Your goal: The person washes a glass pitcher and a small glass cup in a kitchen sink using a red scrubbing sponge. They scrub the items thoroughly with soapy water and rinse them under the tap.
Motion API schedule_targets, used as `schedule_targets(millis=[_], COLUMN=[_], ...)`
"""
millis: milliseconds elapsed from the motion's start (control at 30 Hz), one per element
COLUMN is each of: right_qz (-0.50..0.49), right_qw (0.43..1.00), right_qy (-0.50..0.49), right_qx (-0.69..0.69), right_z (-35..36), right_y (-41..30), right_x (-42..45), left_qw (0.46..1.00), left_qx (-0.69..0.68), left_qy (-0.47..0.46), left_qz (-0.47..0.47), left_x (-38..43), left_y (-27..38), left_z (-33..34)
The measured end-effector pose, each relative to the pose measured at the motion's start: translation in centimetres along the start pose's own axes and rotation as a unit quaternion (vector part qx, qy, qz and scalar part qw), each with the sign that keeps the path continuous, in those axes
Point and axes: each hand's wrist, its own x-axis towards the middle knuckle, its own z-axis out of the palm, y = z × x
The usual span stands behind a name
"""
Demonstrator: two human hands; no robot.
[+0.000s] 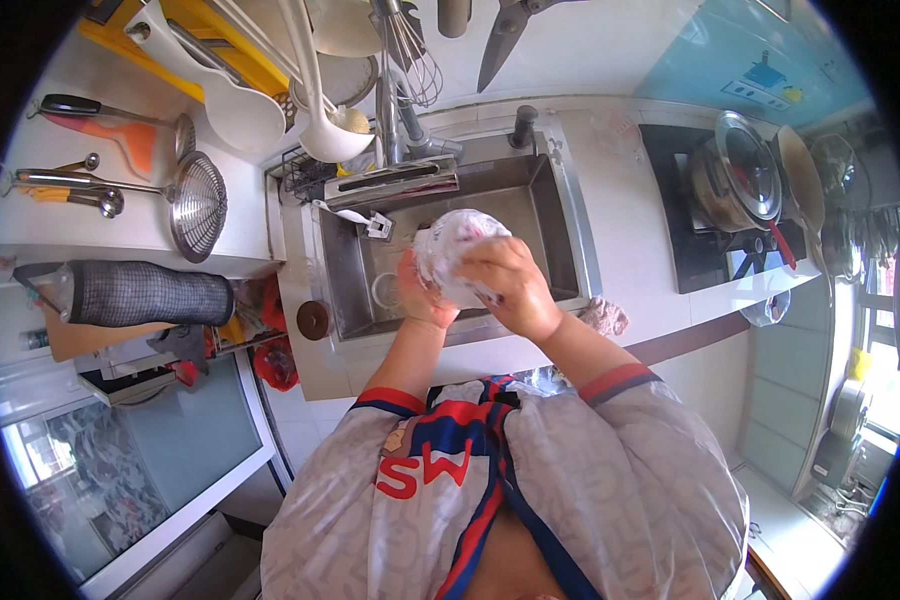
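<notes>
My left hand (422,294) supports a rounded white thing (450,236) from the left and below, over the sink. It looks coated with suds; whether it is a bowl or a bundled cloth is hard to tell. My right hand (514,285) grips its right side, the fingers curled over it and slightly blurred. Beneath both hands lies the stainless steel sink (562,240). A white-handled brush or scraper (352,216) rests at the sink's left side. On the basin floor, a round drain strainer (385,291) shows beside my left hand.
Over the sink's back edge stands a metal faucet (390,120). A ladle (322,135), a whisk (420,75) and scissors (506,37) hang ahead. At right, a pot (709,199) sits on the black cooktop (664,180). A cloth (605,316) and a brown round lid (313,320) flank the sink.
</notes>
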Motion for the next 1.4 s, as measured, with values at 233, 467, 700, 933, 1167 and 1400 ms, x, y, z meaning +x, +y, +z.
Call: schedule_targets(millis=[233, 467, 700, 933, 1167, 1400], right_qz=[0.122, 0.090, 0.125, 0.085, 0.074, 0.054], right_qw=[0.990, 0.994, 0.988, 0.991, 0.996, 0.997], right_qy=[0.072, 0.053, 0.086, 0.092, 0.039, 0.030], right_qx=[-0.024, -0.018, 0.022, -0.038, -0.029, -0.045], right_z=[0.0, 1.2, 2.2, 2.2, 2.0, 2.3], right_y=[3.5, 2.5, 1.6, 2.3, 4.4, 2.3], right_x=[-0.7, 1.2, -2.6, 0.9, -0.8, 1.0], left_qw=[0.998, 0.997, 0.986, 0.883, 0.849, 0.786], left_qx=[-0.001, 0.002, 0.098, 0.426, 0.491, 0.590], left_qy=[0.053, 0.071, 0.117, 0.193, 0.189, 0.179], left_qz=[0.024, 0.016, 0.061, 0.038, -0.051, -0.045], left_x=[-0.5, -0.6, 0.3, -0.2, -0.9, -0.5], left_y=[0.3, -0.2, 1.2, 0.4, 0.8, 0.1], left_z=[2.0, -0.3, 0.1, 3.2, 3.7, 2.0])
